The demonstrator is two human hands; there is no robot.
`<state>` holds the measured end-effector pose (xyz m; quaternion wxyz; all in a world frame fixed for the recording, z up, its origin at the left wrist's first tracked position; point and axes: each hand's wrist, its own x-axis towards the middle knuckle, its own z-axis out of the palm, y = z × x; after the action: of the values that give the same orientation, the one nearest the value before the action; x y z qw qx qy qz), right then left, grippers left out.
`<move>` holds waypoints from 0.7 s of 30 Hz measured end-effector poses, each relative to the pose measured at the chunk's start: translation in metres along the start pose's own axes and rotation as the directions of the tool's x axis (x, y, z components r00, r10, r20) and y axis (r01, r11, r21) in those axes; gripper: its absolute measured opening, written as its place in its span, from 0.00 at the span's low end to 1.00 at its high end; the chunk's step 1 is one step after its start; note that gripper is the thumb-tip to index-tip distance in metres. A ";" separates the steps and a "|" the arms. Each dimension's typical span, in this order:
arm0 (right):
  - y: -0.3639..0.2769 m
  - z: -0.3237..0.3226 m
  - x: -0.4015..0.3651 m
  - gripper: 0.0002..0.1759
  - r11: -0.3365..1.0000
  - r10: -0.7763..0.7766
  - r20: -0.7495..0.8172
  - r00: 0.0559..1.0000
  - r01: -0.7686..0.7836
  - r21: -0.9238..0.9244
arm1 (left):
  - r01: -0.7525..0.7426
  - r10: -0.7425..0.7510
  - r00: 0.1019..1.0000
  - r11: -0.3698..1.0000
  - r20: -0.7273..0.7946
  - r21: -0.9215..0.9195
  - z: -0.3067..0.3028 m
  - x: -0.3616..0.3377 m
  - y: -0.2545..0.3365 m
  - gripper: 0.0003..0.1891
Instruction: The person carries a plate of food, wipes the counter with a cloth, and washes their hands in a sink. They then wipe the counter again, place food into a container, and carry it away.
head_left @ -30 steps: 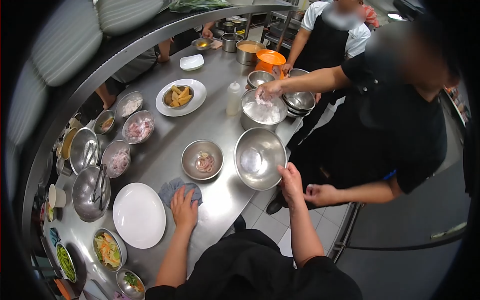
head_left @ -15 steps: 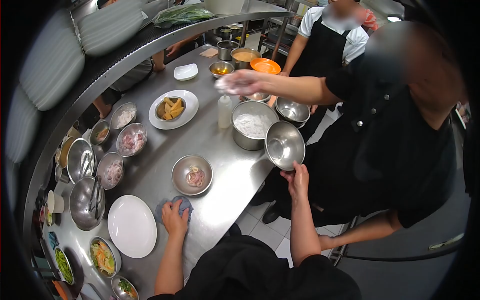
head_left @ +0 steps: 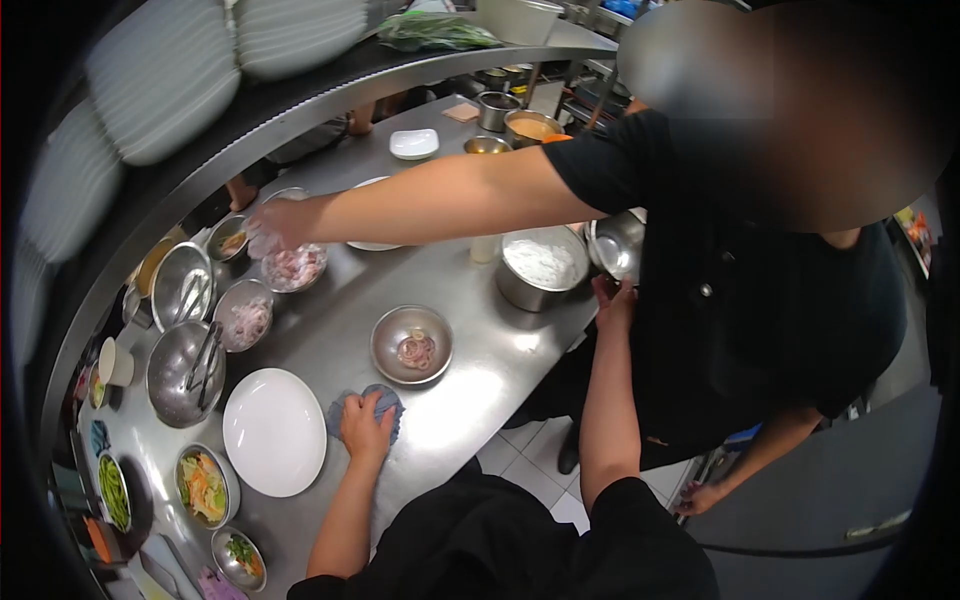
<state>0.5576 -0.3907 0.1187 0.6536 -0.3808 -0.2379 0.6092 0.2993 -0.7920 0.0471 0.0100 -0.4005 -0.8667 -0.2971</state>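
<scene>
My left hand (head_left: 366,428) presses on a grey-blue cloth (head_left: 393,402) on the steel table, its fingers curled over it. With my right hand (head_left: 614,303) I grip the edge of a steel mixing bowl (head_left: 622,250), partly hidden by a co-worker's black shirt. Beside that bowl stands a deep pot of white flour (head_left: 541,262). A steel bowl with sliced onion rings (head_left: 416,350) sits just beyond the cloth. To the left of my left hand lies a white oval plate (head_left: 274,432).
A co-worker's arm (head_left: 440,203) stretches across the table to bowls of raw meat (head_left: 294,268) at the left. Several steel bowls line that side, one with tongs (head_left: 205,368), one with cut vegetables (head_left: 205,488). Stacked plates (head_left: 160,85) stand on the shelf.
The co-worker's floury hand has swung left from above the flour pot to the bowls of meat. My right hand has moved the bowl slightly away. My left hand stays on the cloth.
</scene>
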 end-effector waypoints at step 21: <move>0.134 -0.055 -0.244 0.13 0.724 0.351 0.461 0.815 0.076 -0.685 | -0.004 0.010 0.997 0.998 0.077 -0.068 -0.006 0.001 -0.005 0.18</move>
<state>0.4822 -0.6453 0.0181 0.3200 -0.4122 -0.5930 0.6132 0.2939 -0.7972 0.0494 -0.0364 -0.4149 -0.8544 -0.3107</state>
